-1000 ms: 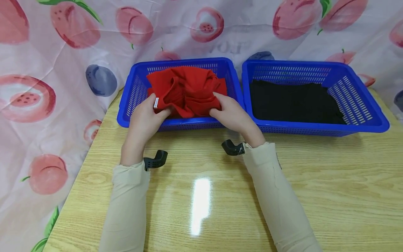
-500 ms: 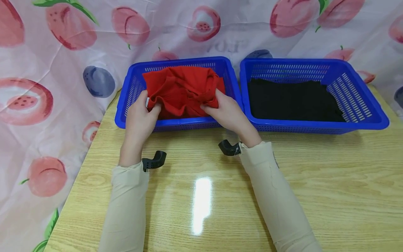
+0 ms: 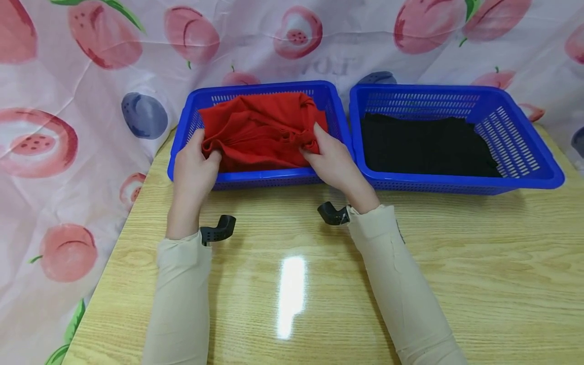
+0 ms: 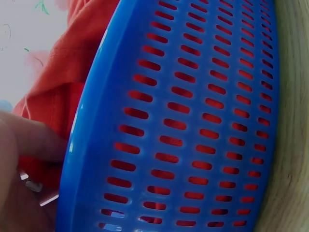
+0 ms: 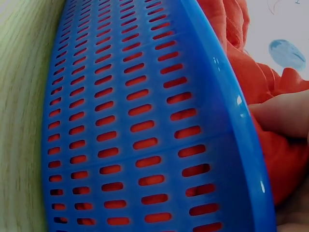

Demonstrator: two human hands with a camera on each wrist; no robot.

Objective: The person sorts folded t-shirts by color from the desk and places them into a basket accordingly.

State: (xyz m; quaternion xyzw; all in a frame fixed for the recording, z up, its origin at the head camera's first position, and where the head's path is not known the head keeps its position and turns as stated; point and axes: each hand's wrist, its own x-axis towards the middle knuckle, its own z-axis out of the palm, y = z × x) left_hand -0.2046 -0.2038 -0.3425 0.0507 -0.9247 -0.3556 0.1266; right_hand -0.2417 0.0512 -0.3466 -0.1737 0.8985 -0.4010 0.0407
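Observation:
A crumpled red garment (image 3: 260,126) lies in the left blue basket (image 3: 266,175), its front edge gathered in folds. My left hand (image 3: 193,167) grips its left edge, thumb in front and fingers behind the cloth. At the right edge my right hand (image 3: 335,159) pinches a bunched fold between thumb and fingers. In the left wrist view, the thumb (image 4: 38,137) presses on the red cloth behind the basket's rim, near a small white tag. The right wrist view has the thumb (image 5: 285,113) on the cloth. Most other fingers are hidden.
A second blue basket (image 3: 529,183) stands close on the right with folded black cloth (image 3: 424,147) in it. Both are on a wood-grain table (image 3: 337,284). A fruit-print curtain (image 3: 246,30) hangs behind and at the left. Black wrist mounts (image 3: 219,229) stick out from the sleeves.
My left hand has moved left, and the red garment is stretched wider between both hands. Its front edge has become more gathered. My right hand has shifted only slightly.

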